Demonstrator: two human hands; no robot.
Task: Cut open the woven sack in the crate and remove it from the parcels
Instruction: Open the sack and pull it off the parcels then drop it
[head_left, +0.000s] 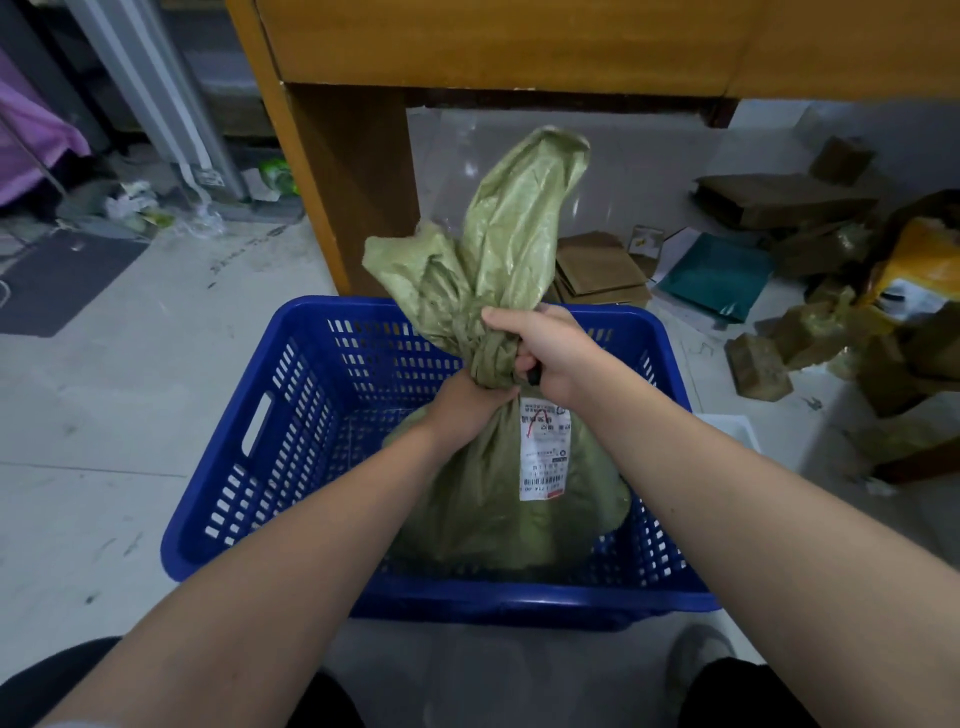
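Note:
A green woven sack (488, 499) stands upright in a blue slotted plastic crate (291, 426) on the floor. Its neck is bunched and tied, and the loose top flares upward. A white shipping label (544, 449) hangs down its front. My left hand (467, 402) grips the sack just under the tied neck. My right hand (545, 348) is closed around the neck from the right, with a small dark object showing under its fingers. The parcels inside are hidden by the sack.
A wooden desk leg (358, 192) stands right behind the crate. Flattened cardboard (597, 270), a teal mailer (717, 275) and several brown taped parcels (810, 332) litter the floor at the right. A dark mat (57, 280) lies at the left.

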